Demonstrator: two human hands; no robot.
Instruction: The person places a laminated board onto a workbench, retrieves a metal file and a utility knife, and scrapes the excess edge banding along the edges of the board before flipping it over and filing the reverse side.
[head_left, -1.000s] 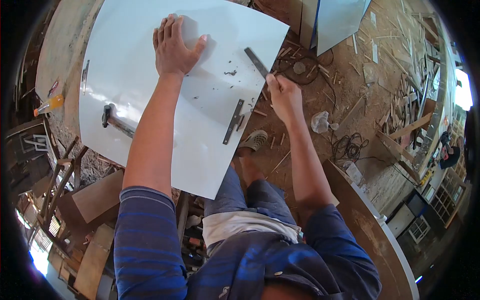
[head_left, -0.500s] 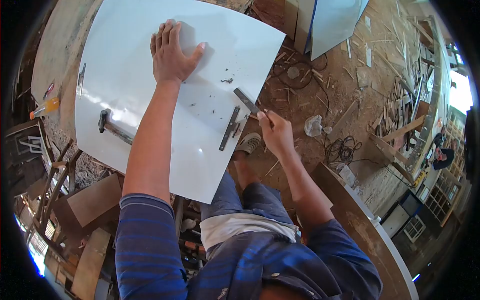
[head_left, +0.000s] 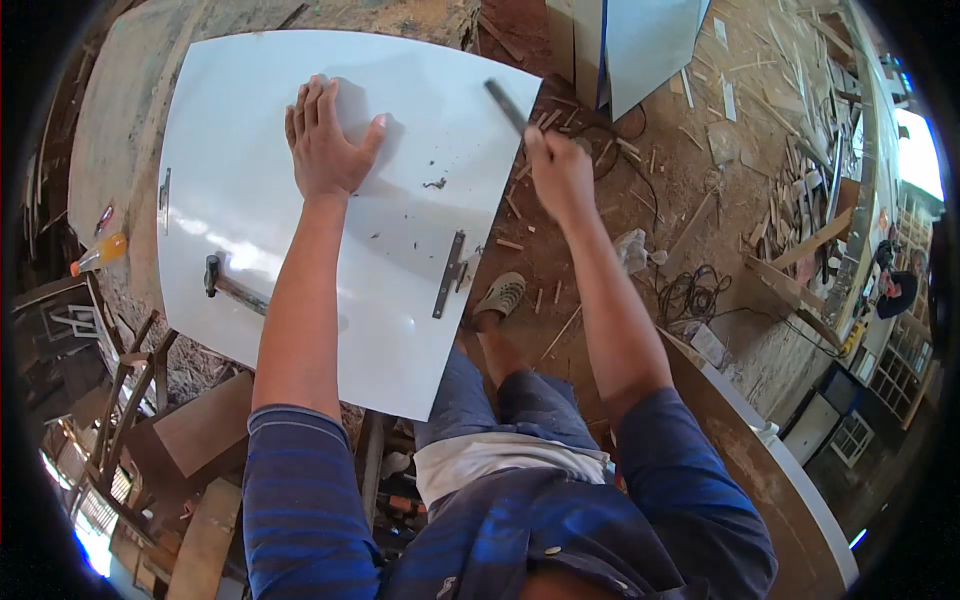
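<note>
My left hand [head_left: 328, 145] lies with spread fingers on the white panel [head_left: 250, 100]. At the panel's right edge, my right hand [head_left: 562, 175] is wrapped round the end of a dark flat file-like tool [head_left: 508, 105], which is blurred and points up and to the left. A dark metal strip with holes [head_left: 449, 275] rests near the panel's right edge, below the tool. Beside my left forearm lies a hammer [head_left: 232, 287], its handle partly hidden by the arm. Small dark shavings [head_left: 434, 184] are scattered on the panel between my hands. Another metal strip [head_left: 164, 203] is by the left edge.
An orange bottle [head_left: 100, 254] lies left of the panel. Upright boards [head_left: 650, 50] stand at the top. Wood scraps, a coiled black cable [head_left: 692, 296] and a plastic bag [head_left: 632, 250] are on the floor at right. A long brown board [head_left: 760, 460] stands by my right side.
The tool in my right hand moved down along the panel's right edge, then back up. My left hand stays pressed on the panel. The whole view has shifted slightly.
</note>
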